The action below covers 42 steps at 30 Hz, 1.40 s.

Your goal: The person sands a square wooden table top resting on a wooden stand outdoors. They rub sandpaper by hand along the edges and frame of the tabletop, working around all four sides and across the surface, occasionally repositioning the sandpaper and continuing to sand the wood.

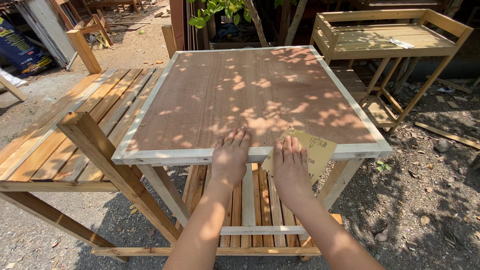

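A square wooden table top (250,90) with a reddish-brown plywood panel and a pale wood frame stands in front of me. My left hand (231,157) lies flat, palm down, over the near frame edge (170,156), fingers together on the panel. My right hand (290,167) presses a yellow-tan sheet of sandpaper (314,150) against the same near edge; the sheet hangs partly over the rim. Both forearms reach in from the bottom of the view.
A slatted wooden bench or rack (75,130) stands at the left, one post (95,140) close to the table's corner. A slatted shelf (250,205) lies under the table. A light wooden shelf unit (390,40) stands at the back right. Gravel and wood scraps (445,134) cover the ground.
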Each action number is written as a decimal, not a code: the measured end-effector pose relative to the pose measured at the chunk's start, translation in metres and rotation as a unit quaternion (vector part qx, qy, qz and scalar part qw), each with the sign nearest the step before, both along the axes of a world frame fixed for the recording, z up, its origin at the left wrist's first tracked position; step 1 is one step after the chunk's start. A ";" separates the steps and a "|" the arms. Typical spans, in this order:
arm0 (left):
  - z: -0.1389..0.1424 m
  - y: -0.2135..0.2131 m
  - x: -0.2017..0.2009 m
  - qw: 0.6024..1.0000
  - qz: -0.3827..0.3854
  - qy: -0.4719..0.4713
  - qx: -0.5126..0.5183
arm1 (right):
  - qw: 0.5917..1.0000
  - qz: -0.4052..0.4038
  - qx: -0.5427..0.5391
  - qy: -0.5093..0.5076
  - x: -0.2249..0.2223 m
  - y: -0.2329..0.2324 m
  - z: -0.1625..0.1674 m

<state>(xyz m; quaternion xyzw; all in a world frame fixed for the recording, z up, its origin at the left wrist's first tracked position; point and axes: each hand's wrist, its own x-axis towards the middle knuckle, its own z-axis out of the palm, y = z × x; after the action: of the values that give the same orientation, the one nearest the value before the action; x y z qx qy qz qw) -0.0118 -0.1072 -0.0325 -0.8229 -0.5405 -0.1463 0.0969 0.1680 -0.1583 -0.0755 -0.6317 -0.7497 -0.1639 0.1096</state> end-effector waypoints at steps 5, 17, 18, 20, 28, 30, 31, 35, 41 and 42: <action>-0.004 0.002 0.001 1.000 -0.002 0.009 -0.011 | 0.980 -0.174 0.047 0.079 0.155 0.002 0.002; -0.008 0.003 0.000 0.999 -0.007 -0.015 0.031 | 0.999 -0.028 -0.030 -0.011 -0.022 -0.006 -0.004; -0.009 0.002 -0.002 0.999 -0.013 -0.018 0.030 | 0.999 -0.030 -0.012 -0.004 -0.007 -0.009 -0.005; -0.008 0.000 -0.004 0.999 -0.016 -0.016 0.035 | 0.997 -0.078 0.005 -0.009 0.044 -0.003 -0.005; -0.005 0.002 0.006 1.000 0.010 -0.001 0.025 | 0.960 -0.267 0.020 0.085 0.153 0.008 0.010; -0.004 0.002 0.006 1.000 0.010 -0.001 0.009 | 0.974 -0.221 0.002 0.048 0.092 0.014 0.009; -0.004 0.002 0.005 1.000 0.009 -0.001 0.016 | 0.982 -0.182 -0.047 0.020 0.059 0.014 0.006; -0.005 0.000 0.000 1.000 -0.001 0.002 0.023 | 0.999 -0.035 -0.024 0.031 -0.028 0.008 -0.004; -0.005 0.000 -0.001 0.998 0.012 0.043 0.037 | 0.989 -0.143 -0.014 0.031 0.079 -0.005 0.011; -0.004 0.000 0.000 0.998 0.017 0.049 0.043 | 0.984 -0.170 -0.012 0.046 0.106 -0.006 0.017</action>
<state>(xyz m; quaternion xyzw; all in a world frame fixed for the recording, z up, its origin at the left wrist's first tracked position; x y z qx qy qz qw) -0.0119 -0.1069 -0.0362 -0.8147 -0.5424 -0.1271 0.1612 0.2736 -0.1645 -0.0589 -0.7584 -0.6272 -0.1419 0.1063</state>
